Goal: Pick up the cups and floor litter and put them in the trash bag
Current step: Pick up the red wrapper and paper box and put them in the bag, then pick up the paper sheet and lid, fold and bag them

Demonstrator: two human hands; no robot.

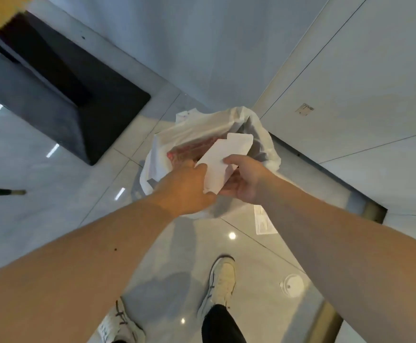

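White paper, a flat folded sheet with a notched upper edge, is held over the open mouth of the trash bag, a thin whitish plastic bag standing crumpled on the glossy tile floor. The right hand pinches the paper from its right side, thumb on top and fingers curled under it. The left hand is closed at the bag's near rim, its knuckles touching the paper's left edge; whether it grips the bag, the paper or both cannot be told. Inside the bag something reddish shows under the paper, too blurred to name. More litter lies on the floor near the person's feet: a printed paper slip just below the right forearm, and a round white cup lid further toward the bottom right, well apart from the bag. Two pale sneakers show at the bottom, the right one forward, the left one behind. A black rectangular base of some furniture stands to the left of the bag, and a pale wall rises behind it.
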